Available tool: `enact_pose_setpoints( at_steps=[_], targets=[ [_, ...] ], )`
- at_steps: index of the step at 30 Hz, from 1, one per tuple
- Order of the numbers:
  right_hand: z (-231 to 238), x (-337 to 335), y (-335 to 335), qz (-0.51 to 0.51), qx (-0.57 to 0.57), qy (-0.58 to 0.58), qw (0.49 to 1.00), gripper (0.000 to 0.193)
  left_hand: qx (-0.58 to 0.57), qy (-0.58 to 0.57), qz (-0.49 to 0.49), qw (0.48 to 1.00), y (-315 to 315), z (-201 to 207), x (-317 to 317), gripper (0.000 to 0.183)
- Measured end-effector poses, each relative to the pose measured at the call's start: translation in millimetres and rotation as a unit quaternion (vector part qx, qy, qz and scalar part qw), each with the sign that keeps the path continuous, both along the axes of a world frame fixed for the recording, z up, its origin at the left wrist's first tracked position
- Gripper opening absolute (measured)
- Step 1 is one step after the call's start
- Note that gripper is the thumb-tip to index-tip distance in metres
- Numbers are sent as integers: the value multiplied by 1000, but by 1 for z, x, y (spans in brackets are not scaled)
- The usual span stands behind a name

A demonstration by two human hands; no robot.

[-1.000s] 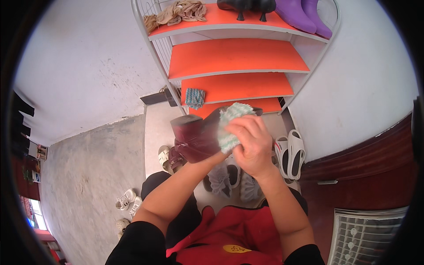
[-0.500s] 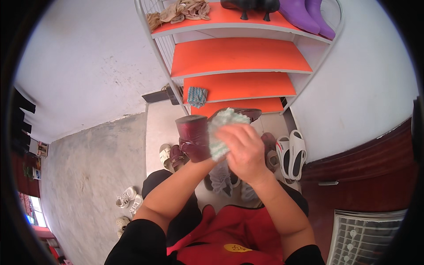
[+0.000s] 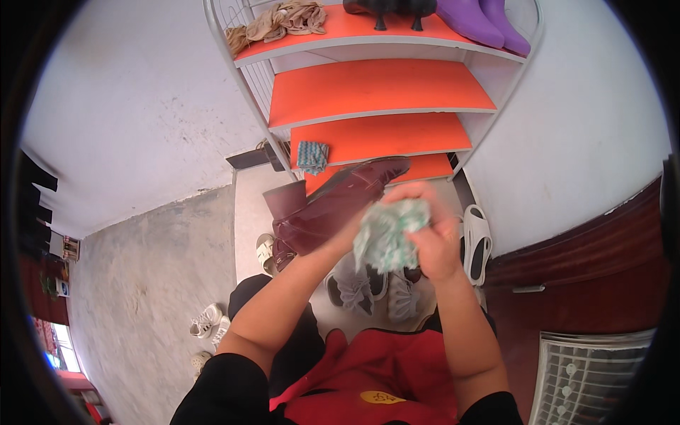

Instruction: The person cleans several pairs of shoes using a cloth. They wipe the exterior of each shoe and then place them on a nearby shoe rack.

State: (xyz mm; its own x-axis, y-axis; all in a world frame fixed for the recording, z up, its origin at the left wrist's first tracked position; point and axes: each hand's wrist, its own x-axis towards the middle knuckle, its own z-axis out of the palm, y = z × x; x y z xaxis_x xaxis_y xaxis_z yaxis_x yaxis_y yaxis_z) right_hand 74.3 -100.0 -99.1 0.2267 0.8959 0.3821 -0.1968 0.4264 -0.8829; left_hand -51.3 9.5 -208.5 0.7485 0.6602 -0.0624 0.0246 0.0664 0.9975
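A dark red heeled ankle boot (image 3: pixel 329 209) is held up in front of me, tilted, its block heel to the left and its toe pointing up to the right. My left hand (image 3: pixel 360 225) supports it from the near side; most of its fingers are hidden behind the cloth and the boot. In my right hand (image 3: pixel 440 244) is a crumpled green and white cloth (image 3: pixel 389 237), bunched between closed fingers just right of the boot. The right hand is slightly blurred.
Beyond the boot stands a shoe rack (image 3: pixel 382 88) with orange shelves. It carries a folded blue cloth (image 3: pixel 312 156), tan fabric (image 3: pixel 287 25), black heels (image 3: pixel 393 8) and purple boots (image 3: pixel 482 25). Grey sneakers (image 3: pixel 354 290), white slides (image 3: pixel 476 244) and other shoes lie on the floor.
The boot has turned from heel-up to lying more lengthwise, with its side showing. My right hand has moved right and down with the cloth, off the boot.
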Motion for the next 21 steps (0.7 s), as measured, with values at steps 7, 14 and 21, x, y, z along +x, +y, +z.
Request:
enact_pose_setpoints(
  at_steps=[7,14,21],
  targets=[
    [-3,35,10,-309,-25,-10,951,25,505,99,166,841,-22,54,15,17],
    [-17,7,17,-302,73,-490,815,41,518,144,135,832,-14,7,13,25],
    [-23,35,25,-386,33,-459,800,41,361,64,146,919,-28,51,8,15]
  ],
)
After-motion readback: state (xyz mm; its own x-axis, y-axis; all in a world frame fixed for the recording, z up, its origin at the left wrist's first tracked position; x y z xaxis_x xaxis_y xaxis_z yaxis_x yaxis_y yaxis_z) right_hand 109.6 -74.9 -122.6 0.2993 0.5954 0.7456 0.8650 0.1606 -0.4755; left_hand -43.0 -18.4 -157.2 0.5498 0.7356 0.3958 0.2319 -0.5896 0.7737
